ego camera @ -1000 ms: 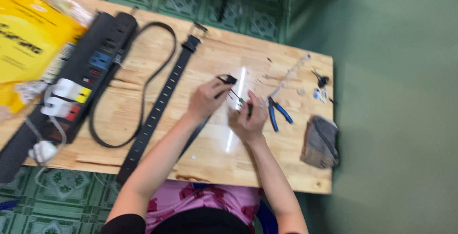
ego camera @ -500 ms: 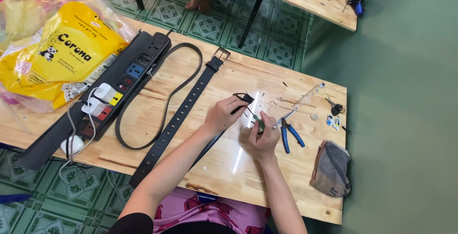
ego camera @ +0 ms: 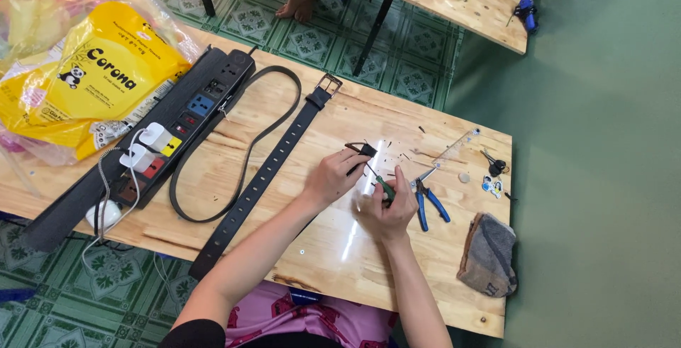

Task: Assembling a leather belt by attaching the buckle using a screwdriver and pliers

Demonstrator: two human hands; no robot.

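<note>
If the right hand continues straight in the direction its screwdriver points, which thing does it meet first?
The right hand holds a green-handled screwdriver pointing up-left toward the small dark piece that the left hand holds. That piece would probably come first; the tip looks already at it, though depth is unclear.

We see belt (ego camera: 262,178) on table (ego camera: 319,241), power strip (ego camera: 163,135) left of it, pliers (ego camera: 428,202) right, cloth (ego camera: 489,256) beyond pliers.

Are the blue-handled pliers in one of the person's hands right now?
No, the blue-handled pliers lie on the wooden table just beside the right hand, which grips a small green-handled screwdriver.
</note>
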